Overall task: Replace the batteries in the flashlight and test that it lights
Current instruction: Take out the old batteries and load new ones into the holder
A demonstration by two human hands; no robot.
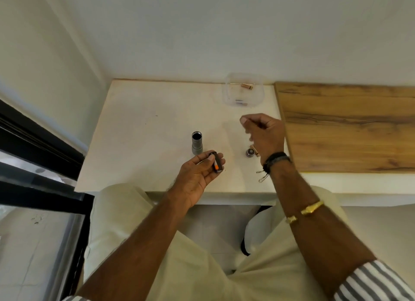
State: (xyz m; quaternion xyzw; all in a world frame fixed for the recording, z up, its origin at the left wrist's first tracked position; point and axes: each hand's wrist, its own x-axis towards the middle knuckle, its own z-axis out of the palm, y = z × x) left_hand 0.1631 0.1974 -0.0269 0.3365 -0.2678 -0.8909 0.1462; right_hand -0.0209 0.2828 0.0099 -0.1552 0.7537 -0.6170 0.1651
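Head view looks down on the flashlight (197, 143), which stands upright on the white counter (139, 130) with its open end up, so the empty tube is ready to take the cells back. Just in front of it my left hand (197, 177) is turned palm up, and its grip is closed around a dark battery holder (217, 163); the thumb presses an orange-and-white battery (216, 163) into one of its slots, which keeps the cell from springing out while I work. My right hand (262, 135) hovers above the counter with the fingers loosely curled toward the thumb; this grip looks empty, though I cannot tell for sure whether something small is pinched there. Below that hand, the flashlight's end cap (250, 152) sits on the counter beside a small copper-coloured piece, probably a spent cell, set aside within easy reach. Farther back, near the wall, a clear plastic tub (243, 89) holds a few more batteries. I judge the next step is fetching another cell for the holder.
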